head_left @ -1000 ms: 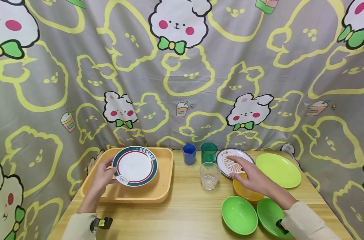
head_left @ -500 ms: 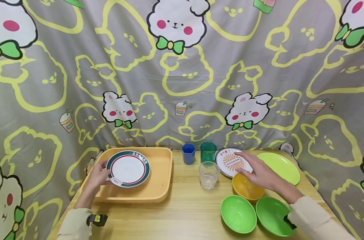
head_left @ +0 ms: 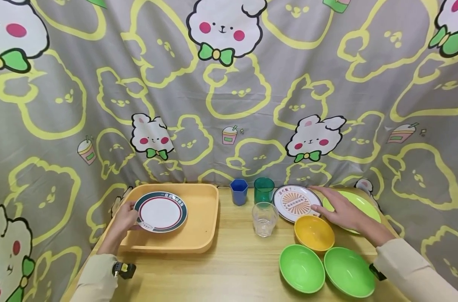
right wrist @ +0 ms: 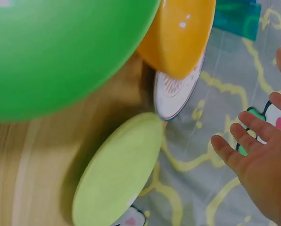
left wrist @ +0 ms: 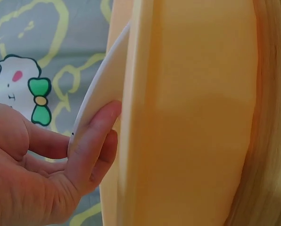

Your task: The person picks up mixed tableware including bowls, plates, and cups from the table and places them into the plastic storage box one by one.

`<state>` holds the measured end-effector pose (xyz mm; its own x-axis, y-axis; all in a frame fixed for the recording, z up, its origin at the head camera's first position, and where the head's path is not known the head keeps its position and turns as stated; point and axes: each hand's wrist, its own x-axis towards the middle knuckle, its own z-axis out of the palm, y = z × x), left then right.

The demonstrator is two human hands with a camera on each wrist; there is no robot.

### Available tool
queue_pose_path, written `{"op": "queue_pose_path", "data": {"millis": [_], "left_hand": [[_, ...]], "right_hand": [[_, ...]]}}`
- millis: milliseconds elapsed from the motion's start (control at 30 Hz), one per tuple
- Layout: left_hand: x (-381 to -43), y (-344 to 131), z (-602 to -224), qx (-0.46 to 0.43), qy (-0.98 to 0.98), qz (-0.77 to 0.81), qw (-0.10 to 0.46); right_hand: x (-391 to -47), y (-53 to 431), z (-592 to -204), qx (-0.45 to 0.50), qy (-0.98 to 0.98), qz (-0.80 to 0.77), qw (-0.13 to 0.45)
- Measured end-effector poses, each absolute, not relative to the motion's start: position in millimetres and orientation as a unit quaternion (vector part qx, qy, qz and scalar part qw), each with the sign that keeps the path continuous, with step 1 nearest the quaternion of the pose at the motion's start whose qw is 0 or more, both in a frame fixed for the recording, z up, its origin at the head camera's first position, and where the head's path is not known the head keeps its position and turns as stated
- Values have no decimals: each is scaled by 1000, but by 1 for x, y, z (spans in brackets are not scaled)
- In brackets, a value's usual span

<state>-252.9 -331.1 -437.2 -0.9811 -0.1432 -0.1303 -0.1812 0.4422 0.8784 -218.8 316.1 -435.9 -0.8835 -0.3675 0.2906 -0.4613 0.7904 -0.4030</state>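
Observation:
My left hand (head_left: 124, 219) pinches the left rim of a white plate with a dark green border (head_left: 162, 214). That plate is tilted, low over the left part of the yellow-orange tray (head_left: 204, 226). The left wrist view shows thumb and fingers on its edge; the tray wall (left wrist: 197, 117) hides the rest. My right hand (head_left: 340, 209), fingers spread, holds nothing. It hovers between a white plate with an orange sunburst (head_left: 294, 202) and a yellow-green oval plate (head_left: 364, 207), partly covering the oval one. The right wrist view shows its fingers apart from the oval plate (right wrist: 124, 169).
Near the right hand stand an orange bowl (head_left: 314, 233) and two green bowls, one left (head_left: 302, 268) and one right (head_left: 349, 272). A clear glass (head_left: 264, 222), a green cup (head_left: 264, 191) and a blue cup (head_left: 239, 192) stand mid-table. A patterned curtain (head_left: 229, 96) hangs behind.
My left hand has brought the green-bordered plate left and lower over the tray. My right hand has moved right, from over the sunburst plate toward the yellow-green plate.

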Motion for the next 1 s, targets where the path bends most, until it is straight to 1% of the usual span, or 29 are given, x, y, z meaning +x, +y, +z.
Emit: {"op": "queue_pose_path", "data": {"millis": [233,533,700,800,1000], "left_hand": [[-260,-335,-440,-101,854,509,25],[-267,-344,-445,-109,857,501,46],[-271,-350,-449,-104,870,481,34],[-273,-352,-449,-103,874,473,29],[-275,-351,-445,-105,881,459,41]], "right_hand": [[-221,336,-439,195,-947,239,85],[-223,359,-451,171,-953,236,86],[-226,368,-455,162,-954,235,87],[-227,376,-458,153,-955,234,97],[-229,397,-474,151,-954,225,127]]}}
